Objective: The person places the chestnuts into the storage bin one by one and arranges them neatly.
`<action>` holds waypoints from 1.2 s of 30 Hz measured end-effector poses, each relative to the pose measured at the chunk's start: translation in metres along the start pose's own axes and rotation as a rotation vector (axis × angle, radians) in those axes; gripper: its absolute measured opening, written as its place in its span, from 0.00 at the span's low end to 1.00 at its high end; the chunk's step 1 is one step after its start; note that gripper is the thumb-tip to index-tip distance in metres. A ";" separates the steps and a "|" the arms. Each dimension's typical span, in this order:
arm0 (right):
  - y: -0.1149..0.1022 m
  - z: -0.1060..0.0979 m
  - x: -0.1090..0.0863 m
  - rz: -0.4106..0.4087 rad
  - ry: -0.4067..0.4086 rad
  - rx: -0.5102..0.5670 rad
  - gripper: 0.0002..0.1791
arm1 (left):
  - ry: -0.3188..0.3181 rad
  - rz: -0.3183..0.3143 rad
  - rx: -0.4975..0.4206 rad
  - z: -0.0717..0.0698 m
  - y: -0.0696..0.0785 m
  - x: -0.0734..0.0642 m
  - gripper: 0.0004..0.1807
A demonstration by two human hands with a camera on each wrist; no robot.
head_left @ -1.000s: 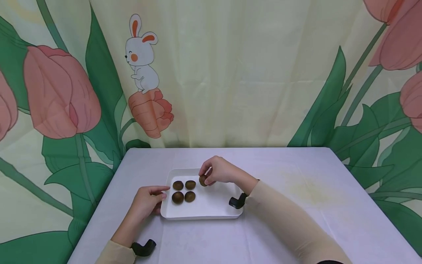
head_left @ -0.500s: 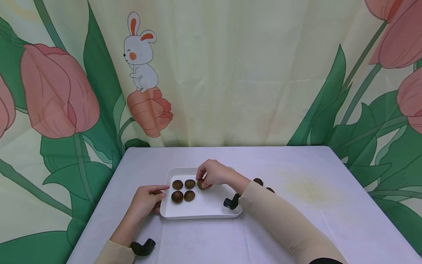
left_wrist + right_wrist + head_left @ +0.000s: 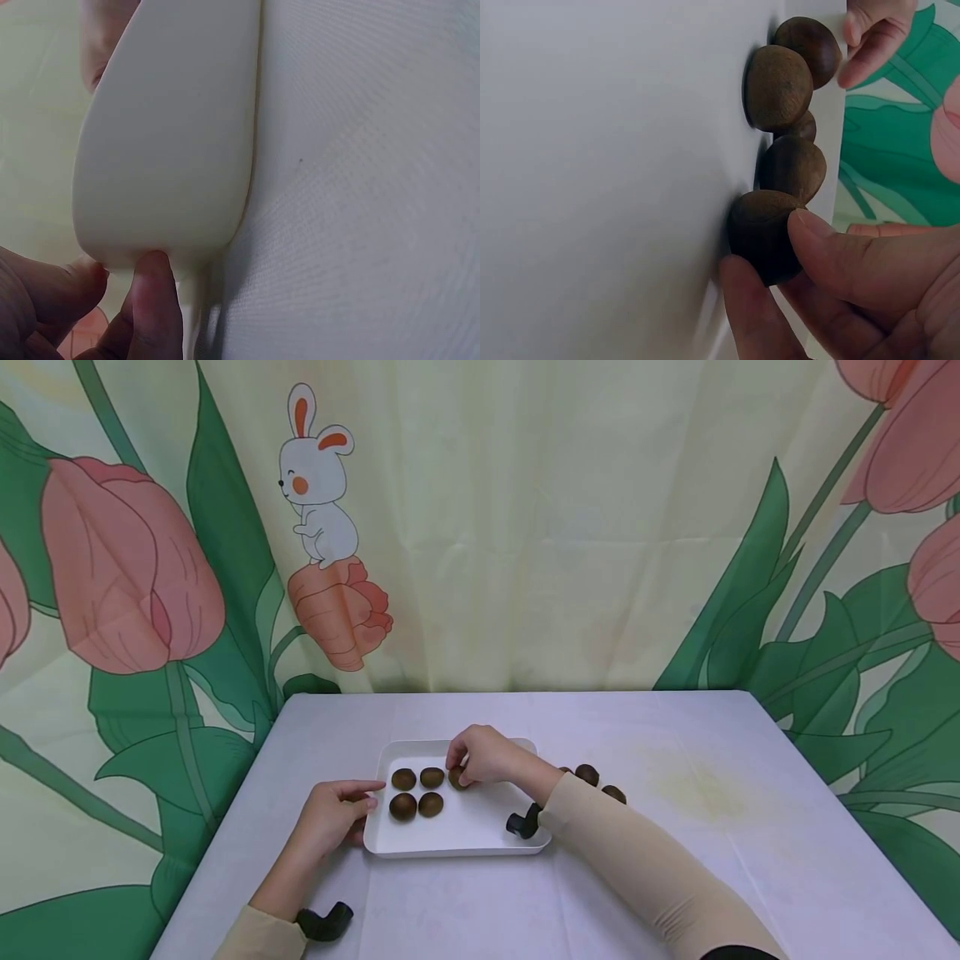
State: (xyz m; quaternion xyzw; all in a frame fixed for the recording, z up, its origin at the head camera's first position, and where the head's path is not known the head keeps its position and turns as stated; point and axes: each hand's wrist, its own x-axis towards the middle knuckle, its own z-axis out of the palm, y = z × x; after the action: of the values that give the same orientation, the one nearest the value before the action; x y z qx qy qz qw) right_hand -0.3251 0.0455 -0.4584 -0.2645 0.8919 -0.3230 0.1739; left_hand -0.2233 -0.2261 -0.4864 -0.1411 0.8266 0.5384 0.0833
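Observation:
My right hand (image 3: 486,755) pinches a brown chestnut (image 3: 759,231) between thumb and fingers, low against the white tray (image 3: 472,835). In the head view the fingers partly cover this chestnut, which lines up with the back row. To its left on the tray lie two back chestnuts, one at the corner (image 3: 403,779) and one beside it (image 3: 432,777). Two more form the front row, a larger one (image 3: 402,807) and a smaller one (image 3: 431,805). My left hand (image 3: 334,814) holds the tray's left end, its fingertips (image 3: 155,281) against the outer wall.
On the white-covered table (image 3: 465,910), right of the tray, lie a few more chestnuts (image 3: 587,774), partly hidden by the right sleeve (image 3: 652,868). A curtain (image 3: 525,527) printed with tulips and a rabbit hangs behind. Black devices (image 3: 326,922) sit at both wrists.
My right hand has moved slightly left and down, bringing the chestnut onto the tray beside the others. Chestnuts on the table have come into view past the sleeve. The left hand has stayed put.

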 end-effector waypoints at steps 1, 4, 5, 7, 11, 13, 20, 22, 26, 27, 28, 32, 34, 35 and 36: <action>0.000 0.000 0.000 0.003 0.002 -0.006 0.14 | 0.002 -0.004 -0.001 0.000 0.000 0.000 0.18; 0.000 0.001 0.001 0.016 0.000 -0.002 0.14 | 0.002 0.003 0.002 0.000 -0.001 0.000 0.18; 0.001 0.001 0.001 0.021 -0.001 0.004 0.14 | 0.002 0.005 0.003 0.000 -0.001 0.000 0.18; 0.001 0.000 0.001 0.027 -0.006 0.013 0.15 | 0.002 0.006 0.004 0.000 0.000 0.000 0.18; 0.001 -0.001 0.000 0.030 -0.016 0.029 0.15 | -0.003 0.013 0.005 0.000 0.001 -0.001 0.18; 0.001 -0.002 -0.001 0.031 -0.021 0.041 0.15 | -0.005 0.014 0.002 0.000 0.002 -0.002 0.18; 0.000 -0.007 -0.003 0.025 -0.027 0.080 0.15 | -0.006 0.027 -0.003 0.000 0.001 -0.002 0.18; 0.001 -0.009 -0.003 0.035 -0.023 0.094 0.16 | -0.006 0.024 -0.002 0.000 0.002 -0.002 0.18; 0.002 -0.015 -0.005 0.067 -0.010 0.174 0.19 | -0.007 0.023 0.003 0.000 0.003 -0.003 0.18; 0.001 -0.017 -0.006 0.074 -0.008 0.202 0.20 | -0.007 0.023 0.006 0.000 0.003 -0.003 0.18; 0.001 -0.020 -0.007 0.078 -0.006 0.228 0.21 | -0.008 0.024 0.008 -0.001 0.003 -0.003 0.18; 0.000 -0.031 -0.012 0.074 -0.007 0.291 0.21 | -0.011 0.025 0.017 -0.001 0.003 -0.002 0.18; 0.001 -0.036 -0.015 0.072 -0.007 0.303 0.21 | -0.013 0.025 0.017 -0.001 0.003 -0.002 0.18; 0.002 -0.039 -0.017 0.071 -0.008 0.306 0.21 | -0.014 0.024 0.017 -0.001 0.003 -0.002 0.18; 0.002 -0.042 -0.018 0.073 -0.007 0.311 0.20 | -0.014 0.024 0.017 -0.001 0.003 -0.002 0.18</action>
State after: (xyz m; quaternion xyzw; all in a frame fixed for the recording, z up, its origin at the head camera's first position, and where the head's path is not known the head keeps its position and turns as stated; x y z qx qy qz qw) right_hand -0.3314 0.0781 -0.4268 -0.2029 0.8396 -0.4496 0.2276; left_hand -0.2225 -0.2255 -0.4833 -0.1266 0.8321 0.5335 0.0839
